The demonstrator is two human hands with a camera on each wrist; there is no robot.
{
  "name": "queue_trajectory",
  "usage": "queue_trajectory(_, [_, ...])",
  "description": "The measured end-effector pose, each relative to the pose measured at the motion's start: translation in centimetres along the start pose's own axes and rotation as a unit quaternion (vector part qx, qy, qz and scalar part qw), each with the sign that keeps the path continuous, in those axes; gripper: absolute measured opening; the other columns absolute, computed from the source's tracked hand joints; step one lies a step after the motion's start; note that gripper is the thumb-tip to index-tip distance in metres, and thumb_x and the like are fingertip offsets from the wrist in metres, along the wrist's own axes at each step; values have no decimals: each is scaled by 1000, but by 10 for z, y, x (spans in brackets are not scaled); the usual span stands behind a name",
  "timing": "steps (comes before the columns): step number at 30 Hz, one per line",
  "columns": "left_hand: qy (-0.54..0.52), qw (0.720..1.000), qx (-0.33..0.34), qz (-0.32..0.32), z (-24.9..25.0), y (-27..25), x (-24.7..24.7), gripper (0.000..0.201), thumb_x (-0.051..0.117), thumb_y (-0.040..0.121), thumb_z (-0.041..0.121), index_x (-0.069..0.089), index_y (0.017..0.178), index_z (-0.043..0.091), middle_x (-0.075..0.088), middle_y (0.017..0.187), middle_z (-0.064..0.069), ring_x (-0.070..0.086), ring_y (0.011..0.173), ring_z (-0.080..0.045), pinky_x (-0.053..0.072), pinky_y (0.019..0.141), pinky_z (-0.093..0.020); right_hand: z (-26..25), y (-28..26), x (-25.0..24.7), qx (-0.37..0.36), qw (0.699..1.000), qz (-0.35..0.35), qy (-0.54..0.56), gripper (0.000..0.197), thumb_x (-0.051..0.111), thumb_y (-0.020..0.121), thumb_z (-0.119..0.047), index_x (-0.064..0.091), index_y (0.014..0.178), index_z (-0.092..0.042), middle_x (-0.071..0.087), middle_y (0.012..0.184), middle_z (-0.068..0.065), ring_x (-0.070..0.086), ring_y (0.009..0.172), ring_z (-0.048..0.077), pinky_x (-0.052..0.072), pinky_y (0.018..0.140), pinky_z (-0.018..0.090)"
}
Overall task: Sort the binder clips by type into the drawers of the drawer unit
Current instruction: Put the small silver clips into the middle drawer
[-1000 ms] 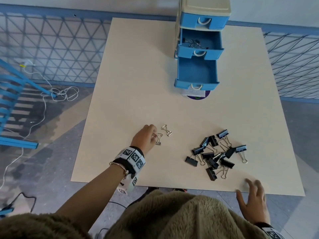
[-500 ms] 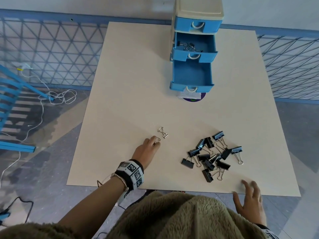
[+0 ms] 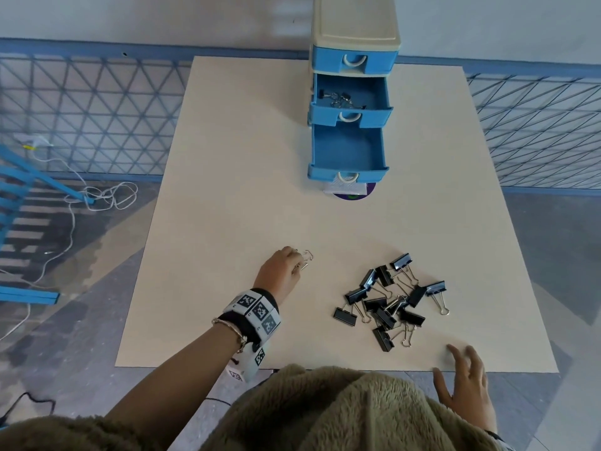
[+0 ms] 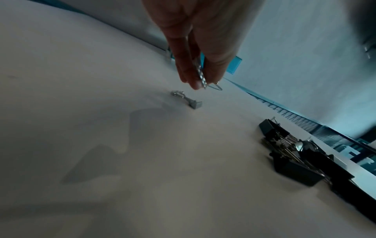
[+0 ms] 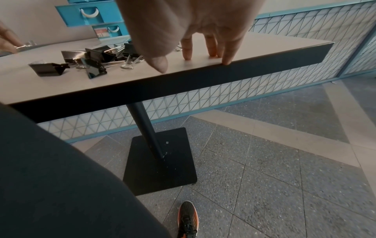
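Pinching a small silver binder clip between thumb and fingertips, your left hand hovers just above the worktop at its near-left area. The grip is clamped on that clip. A second silver clip lies on the worktop directly below and just beyond your fingertips, not touching them.

Your right hand rests at the near edge of the worktop on the right side. Its fingers are straight and spread, with the tips pressing on the surface; the grip is apart and holds nothing.

A heap of black binder clips lies between your two hands, toward the right and near your right hand.

At the far side of the worktop stands the drawer unit. Its top drawer is closed. Its middle drawer is pulled out and contains several small clips. Its bottom drawer is pulled out further.
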State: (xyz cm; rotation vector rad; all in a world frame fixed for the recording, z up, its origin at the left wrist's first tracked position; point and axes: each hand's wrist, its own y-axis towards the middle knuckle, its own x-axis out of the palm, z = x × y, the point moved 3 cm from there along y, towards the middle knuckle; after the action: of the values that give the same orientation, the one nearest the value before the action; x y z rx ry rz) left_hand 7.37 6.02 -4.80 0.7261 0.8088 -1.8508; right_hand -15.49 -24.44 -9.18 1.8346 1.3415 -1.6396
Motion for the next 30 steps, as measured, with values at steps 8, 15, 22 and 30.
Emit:
queue_trajectory(8, [144, 979, 68, -129, 5, 20, 19, 39, 39, 85, -8, 55, 115, 10, 50, 115, -14, 50, 103, -30, 49, 71, -40, 2, 0, -2, -14, 1000, -4, -1, 52, 64, 82, -18, 44, 129, -8, 34, 138, 25, 36, 126, 45, 44, 89, 58])
queue_trajectory(15, [250, 953, 59, -161, 16, 21, 20, 36, 39, 84, -9, 44, 117, 4, 52, 114, -19, 47, 107, -33, 38, 65, -35, 3, 0, 1, -16, 1000, 7, -4, 52, 67, 79, -17, 47, 126, -7, 37, 136, 27, 40, 121, 47, 49, 83, 60])
queue_trajectory(22, [233, 963, 16, -132, 16, 21, 19, 39, 40, 82, -11, 41, 118, 4, 53, 116, -17, 49, 106, -33, 46, 70, -36, 1, 1, -2, -16, 1000, 9, -13, 50, 70, 77, -16, 51, 122, -8, 41, 133, 28, 46, 116, 48, 51, 77, 57])
queue_trajectory(30, [98, 985, -83, -116, 3, 32, 6, 31, 57, 76, -5, 52, 104, 6, 60, 109, -13, 56, 92, -27, 47, 80, -34, -4, 1, -12, -14, 1000, 15, -12, 44, 71, 76, -14, 56, 117, -10, 45, 128, 27, 48, 112, 47, 54, 69, 53])
